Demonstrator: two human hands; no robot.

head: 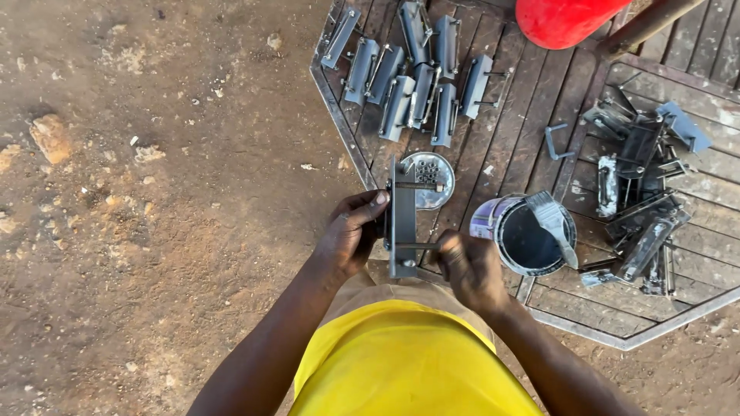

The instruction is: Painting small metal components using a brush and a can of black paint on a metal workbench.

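My left hand (351,233) grips a grey metal bracket (402,219), a flat upright bar with two bolts sticking out to the right. My right hand (468,266) is closed on the lower bolt's end. Just behind the bracket lies a round metal lid (433,171) holding several small nuts. A paint can (526,235) with dark paint and a brush (553,219) resting across it stands to the right of my right hand.
Several grey painted brackets (412,73) lie in a cluster on an octagonal wooden table (532,123). A darker heap of brackets (644,200) sits at the right. A red object (566,19) stands at the top. Dirt ground (154,192) spreads left.
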